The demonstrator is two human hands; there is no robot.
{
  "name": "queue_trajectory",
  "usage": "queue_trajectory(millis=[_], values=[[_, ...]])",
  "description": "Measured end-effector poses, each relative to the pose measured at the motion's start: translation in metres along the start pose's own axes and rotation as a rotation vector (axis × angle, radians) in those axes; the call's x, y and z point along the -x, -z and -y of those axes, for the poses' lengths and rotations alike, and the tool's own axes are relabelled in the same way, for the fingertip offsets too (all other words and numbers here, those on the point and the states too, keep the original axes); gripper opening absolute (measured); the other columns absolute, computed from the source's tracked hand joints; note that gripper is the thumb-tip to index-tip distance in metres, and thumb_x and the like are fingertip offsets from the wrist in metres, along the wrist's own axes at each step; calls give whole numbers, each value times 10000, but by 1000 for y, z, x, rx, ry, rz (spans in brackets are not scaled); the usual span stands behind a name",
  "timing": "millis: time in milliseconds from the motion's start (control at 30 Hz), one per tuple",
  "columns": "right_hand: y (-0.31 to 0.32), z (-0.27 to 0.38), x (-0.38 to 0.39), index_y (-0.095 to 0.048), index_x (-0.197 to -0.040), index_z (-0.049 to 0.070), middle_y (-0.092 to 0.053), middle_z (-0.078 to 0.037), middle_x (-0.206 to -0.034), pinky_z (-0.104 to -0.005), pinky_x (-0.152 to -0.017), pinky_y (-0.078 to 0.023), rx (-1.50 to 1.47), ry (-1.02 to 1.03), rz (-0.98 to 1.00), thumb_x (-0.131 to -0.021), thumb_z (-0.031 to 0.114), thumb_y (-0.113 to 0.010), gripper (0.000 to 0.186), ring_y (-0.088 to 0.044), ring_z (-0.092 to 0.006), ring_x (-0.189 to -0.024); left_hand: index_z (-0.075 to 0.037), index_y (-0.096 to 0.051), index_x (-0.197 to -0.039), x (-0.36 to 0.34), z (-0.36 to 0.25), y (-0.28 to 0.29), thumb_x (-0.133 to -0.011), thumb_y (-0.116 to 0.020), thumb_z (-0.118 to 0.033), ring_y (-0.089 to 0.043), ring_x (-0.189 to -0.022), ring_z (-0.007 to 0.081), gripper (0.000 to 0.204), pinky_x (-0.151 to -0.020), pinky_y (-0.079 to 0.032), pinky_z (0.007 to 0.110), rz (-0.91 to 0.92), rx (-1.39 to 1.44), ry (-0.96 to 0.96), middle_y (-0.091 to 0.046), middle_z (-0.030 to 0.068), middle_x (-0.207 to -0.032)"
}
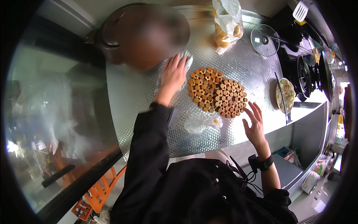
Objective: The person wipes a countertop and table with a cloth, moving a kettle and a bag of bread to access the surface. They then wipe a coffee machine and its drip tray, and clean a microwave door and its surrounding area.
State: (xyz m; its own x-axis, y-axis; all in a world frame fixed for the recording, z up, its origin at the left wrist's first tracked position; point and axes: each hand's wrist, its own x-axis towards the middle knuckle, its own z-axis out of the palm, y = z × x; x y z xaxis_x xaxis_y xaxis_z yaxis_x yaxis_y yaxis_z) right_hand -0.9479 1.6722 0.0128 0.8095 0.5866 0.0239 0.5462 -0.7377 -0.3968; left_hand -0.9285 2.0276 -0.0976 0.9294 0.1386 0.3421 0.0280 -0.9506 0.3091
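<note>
My left hand (pixel 173 76) presses down on a pale grey cloth (pixel 189 59) on the metal-patterned counter, its fingers reaching over the fabric, close to a large brown pot (pixel 112 35). Two round trivets (pixel 218 91) made of small wooden discs lie overlapping to the right of that hand. My right hand (pixel 255 125) holds nothing; its fingers are spread apart just off the trivets' right edge. A crumpled clear plastic bag (pixel 201 123) with a small yellowish spot rests on the near side of the trivets.
Beyond the trivets stands a plastic bag of yellowish-brown items (pixel 227 31). A glass lid (pixel 264 40) lies right of it. Chopsticks (pixel 281 95) rest across a plate of food (pixel 286 95) near the stove (pixel 305 76). Orange chairs (pixel 99 194) stand lower left. Part of the upper left is blurred.
</note>
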Motion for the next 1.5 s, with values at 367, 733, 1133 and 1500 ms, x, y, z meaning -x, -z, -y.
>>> queue_trajectory(millis=[367, 733, 1133, 1500], values=[[-4, -10, -28, -594, -1129, 74, -475, -150, -1308, -480, -1015, -352, -147, 126, 29, -761, 33, -629, 372, -397, -373, -1242, -39, -396, -1357, 235, -12, 120, -869, -472, -213, -279, -1338, 376, 524, -1081, -249, 491, 246, -230, 422, -302, 189, -1441], [-36, -1, -53, -417, -1355, 360, -139, -75, -1527, -687, -1042, -128, 163, 291, 358, -836, 389, -613, 556, -64, -372, -1404, -115, -385, -1383, -22, -21, 0, -901, -461, -230, -265, -1365, 288, 501, -1111, -223, 405, 191, -47, -21, -305, 130, -1461], [-48, -15, -56, -520, -1222, 329, -263, -65, -1464, -690, -1014, -149, 237, 93, 184, -691, 302, -733, 573, -169, -342, -1380, -63, -347, -1385, -104, -30, -40, -914, -434, -294, -255, -1350, 365, 531, -1032, -324, 508, 95, 172, 383, -248, 193, -1466], [-22, -75, -40, -528, -1220, 273, -252, -112, -1465, -710, -965, -214, 228, -95, 147, -722, 239, -707, 530, -164, -398, -1370, -40, -253, -1413, -166, -29, -79, -913, -417, -286, -233, -1341, 420, 581, -1047, -275, 513, -114, -31, 760, -231, 258, -1454]])
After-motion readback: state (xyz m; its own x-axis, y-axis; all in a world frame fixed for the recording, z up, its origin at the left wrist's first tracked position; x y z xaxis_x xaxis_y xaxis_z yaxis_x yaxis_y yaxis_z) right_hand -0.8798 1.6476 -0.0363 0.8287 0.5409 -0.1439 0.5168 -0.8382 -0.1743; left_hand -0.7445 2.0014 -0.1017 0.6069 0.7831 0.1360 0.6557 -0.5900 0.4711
